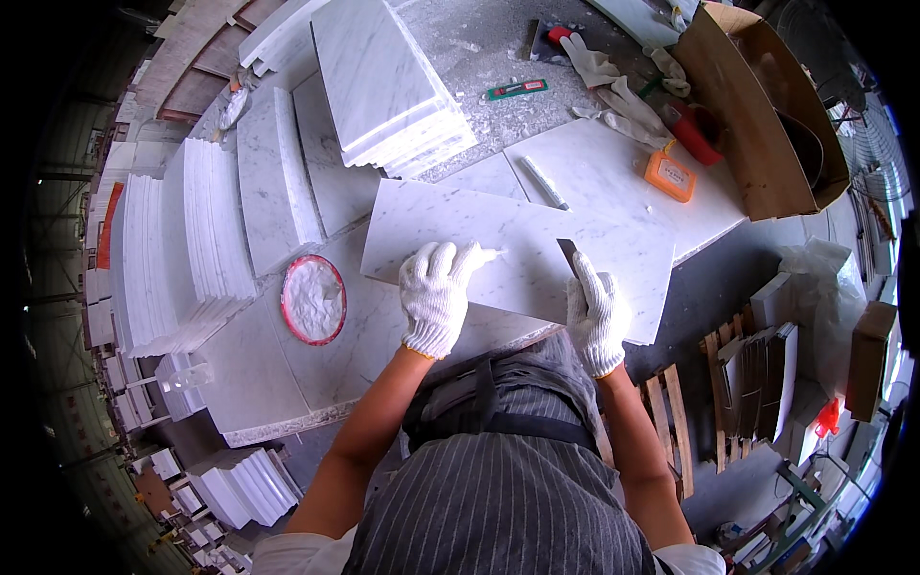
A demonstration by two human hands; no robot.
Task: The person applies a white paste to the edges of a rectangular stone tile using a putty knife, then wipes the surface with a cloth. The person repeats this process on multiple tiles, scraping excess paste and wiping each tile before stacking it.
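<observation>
A long pale marble tile [517, 225] with grey veining lies at an angle in front of me, its near edge close to my apron. My left hand [434, 297], in a white knit glove, rests on the tile's near left part. Its fingers are bent, and the thumb stretches apart to the right; a thin white tip shows at its end. In my gloved right hand [596, 316] is a dark, flat scraper blade [567, 255], held above the tile's right half. Left of the tile, a round red-rimmed tub [313, 299] contains white paste.
Stacked marble tiles [388, 86] stand at the back, with more stacks [182, 249] on the left. A white marker-like stick [546, 182], an orange bottle [670, 176], a green-cased cutter [517, 89], loose gloves [628, 110] and a cardboard box [757, 125] lie beyond. Wooden pallets [669, 422] stand below right.
</observation>
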